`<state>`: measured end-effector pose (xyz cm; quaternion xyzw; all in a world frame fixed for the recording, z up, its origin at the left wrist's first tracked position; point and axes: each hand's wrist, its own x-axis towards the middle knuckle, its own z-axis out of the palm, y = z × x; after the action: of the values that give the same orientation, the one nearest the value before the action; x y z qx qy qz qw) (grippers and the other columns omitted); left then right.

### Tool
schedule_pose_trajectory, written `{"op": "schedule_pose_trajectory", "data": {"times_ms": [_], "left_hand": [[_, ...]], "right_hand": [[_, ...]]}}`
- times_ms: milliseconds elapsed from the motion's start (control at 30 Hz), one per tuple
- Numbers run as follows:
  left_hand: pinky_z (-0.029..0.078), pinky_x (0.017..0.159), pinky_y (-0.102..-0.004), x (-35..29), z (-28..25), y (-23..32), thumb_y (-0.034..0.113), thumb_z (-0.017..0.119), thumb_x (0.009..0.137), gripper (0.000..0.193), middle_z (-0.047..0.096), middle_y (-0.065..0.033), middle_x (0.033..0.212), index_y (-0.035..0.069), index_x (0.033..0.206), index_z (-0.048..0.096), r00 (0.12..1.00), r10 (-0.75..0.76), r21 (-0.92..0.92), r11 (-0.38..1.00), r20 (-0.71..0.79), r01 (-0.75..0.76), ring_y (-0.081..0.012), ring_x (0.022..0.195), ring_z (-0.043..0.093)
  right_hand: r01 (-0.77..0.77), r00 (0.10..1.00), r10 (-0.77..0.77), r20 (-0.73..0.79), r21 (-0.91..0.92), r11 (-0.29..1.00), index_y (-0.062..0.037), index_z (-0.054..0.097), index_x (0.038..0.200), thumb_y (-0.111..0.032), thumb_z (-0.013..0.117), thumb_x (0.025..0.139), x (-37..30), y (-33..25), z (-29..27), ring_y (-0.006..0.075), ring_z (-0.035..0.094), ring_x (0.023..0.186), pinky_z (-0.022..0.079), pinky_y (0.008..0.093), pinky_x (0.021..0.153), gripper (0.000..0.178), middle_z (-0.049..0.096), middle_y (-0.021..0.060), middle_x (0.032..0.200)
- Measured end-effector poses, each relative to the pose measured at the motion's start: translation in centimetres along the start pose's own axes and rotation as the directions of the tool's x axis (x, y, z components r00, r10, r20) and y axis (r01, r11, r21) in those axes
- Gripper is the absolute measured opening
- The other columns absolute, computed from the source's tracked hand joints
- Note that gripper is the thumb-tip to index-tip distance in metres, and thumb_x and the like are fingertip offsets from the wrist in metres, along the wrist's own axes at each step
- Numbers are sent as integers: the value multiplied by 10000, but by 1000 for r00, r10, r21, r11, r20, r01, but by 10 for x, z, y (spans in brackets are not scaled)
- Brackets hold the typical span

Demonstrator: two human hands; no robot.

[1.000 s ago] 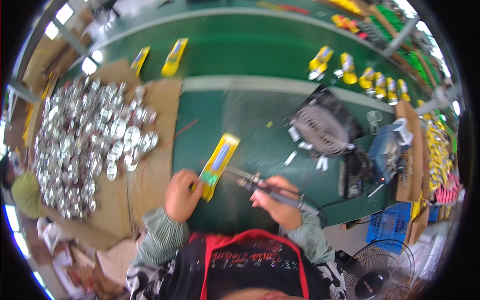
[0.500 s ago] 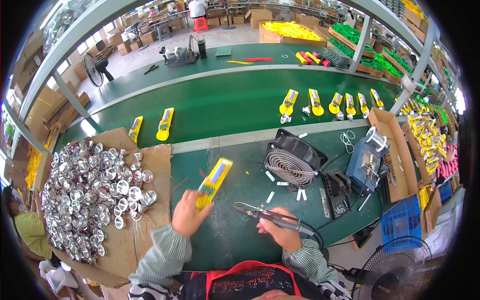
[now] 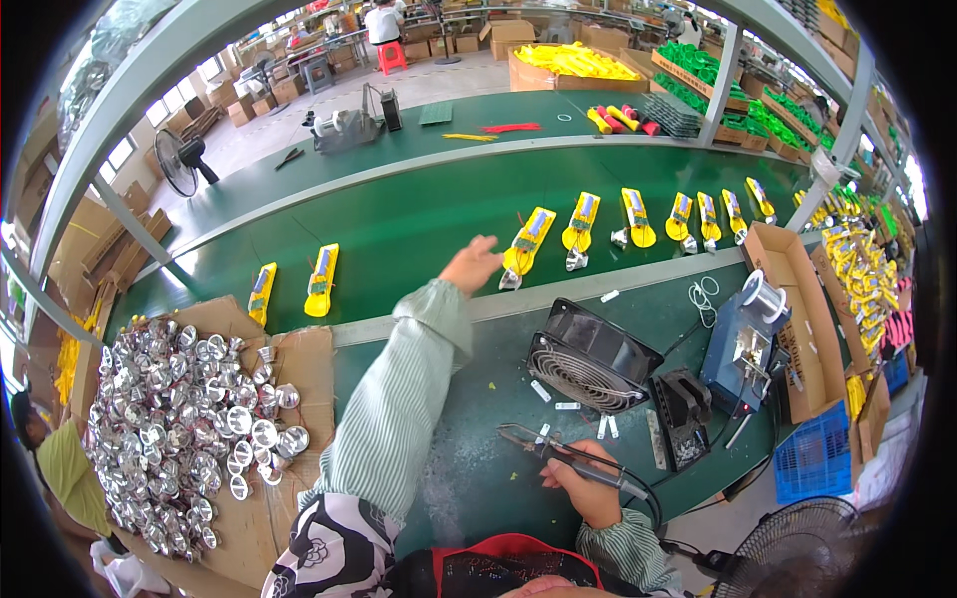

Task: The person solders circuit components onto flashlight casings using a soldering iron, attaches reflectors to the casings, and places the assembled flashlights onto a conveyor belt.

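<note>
My left hand (image 3: pixel 474 264) reaches over the green belt, fingers stretched out and nothing in them. Just right of its fingertips lies a yellow plastic housing (image 3: pixel 532 236) with a circuit board, wires and a small silver reflector at its near end. My right hand (image 3: pixel 588 488) is closed round a soldering iron (image 3: pixel 560 455), held above the bench with its metal tip pointing left. The iron's black cable loops back past my right wrist. More yellow housings (image 3: pixel 579 224) lie in a row farther right on the belt, most with reflectors beside their near ends.
Silver reflector cups (image 3: pixel 164 429) are heaped on cardboard (image 3: pixel 304 389) at the left. A black box fan (image 3: pixel 588 354), an iron stand (image 3: pixel 683 419), a blue solder unit (image 3: pixel 738 344) with a wire spool and an open carton (image 3: pixel 797 329) stand to the right. Two housings (image 3: pixel 321 281) lie left on the belt.
My left hand has moved forward from the bench to the belt and let go of the yellow housing, which now lies at the row's left end. My right hand still holds the soldering iron.
</note>
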<state>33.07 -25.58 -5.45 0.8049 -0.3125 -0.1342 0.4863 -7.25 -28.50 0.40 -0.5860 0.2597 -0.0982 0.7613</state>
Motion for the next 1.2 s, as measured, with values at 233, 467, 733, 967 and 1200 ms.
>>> {"op": "schedule_pose_trajectory", "data": {"times_ms": [233, 467, 733, 967, 1200], "left_hand": [[393, 990, -603, -52, -131, -17, 250, 692, 805, 676, 333, -70, 1507, 220, 1410, 393, 816, -219, 753, 315, -534, 577, -339, 1334, 396], [493, 935, -505, -106, -187, -61, 235, 703, 814, 843, 475, -187, 1309, 275, 1508, 227, 767, -400, 643, 420, -502, 640, -395, 1108, 596], [564, 713, -453, -169, -131, -26, 152, 601, 823, 578, 511, -189, 1136, 137, 1373, 424, 927, -40, 814, 465, -372, 347, -378, 853, 645], [541, 531, -296, -324, -55, 60, 185, 659, 760, 523, 501, -75, 1011, 145, 1267, 540, 962, 181, 953, 263, -202, 151, -208, 760, 586], [534, 648, -304, -407, -32, 93, 198, 697, 756, 586, 524, -106, 1143, 140, 1313, 525, 993, 46, 890, 449, -113, 80, -198, 801, 567]], "right_hand": [[30, 999, -29, 19, -19, 999, 30, 547, 996, 29, 650, 853, 10, 6, -1, 195, 677, 673, 568, 292, 596, 176, 683, 162, 802], [61, 996, -61, 64, -7, 998, 35, 542, 992, 34, 645, 856, 8, 6, 5, 198, 683, 684, 586, 295, 614, 170, 680, 169, 813], [96, 995, -95, 45, -32, 995, 42, 547, 1023, 8, 645, 863, -12, -2, 10, 177, 673, 684, 565, 282, 635, 191, 684, 161, 833], [152, 988, -147, 49, -118, 981, 52, 540, 1012, 2, 631, 869, -28, -2, 15, 168, 656, 633, 556, 266, 597, 177, 676, 159, 793], [189, 978, -179, 107, -97, 977, 58, 532, 1006, -1, 617, 878, -42, -1, 24, 168, 653, 626, 556, 268, 596, 165, 676, 165, 797]]}}
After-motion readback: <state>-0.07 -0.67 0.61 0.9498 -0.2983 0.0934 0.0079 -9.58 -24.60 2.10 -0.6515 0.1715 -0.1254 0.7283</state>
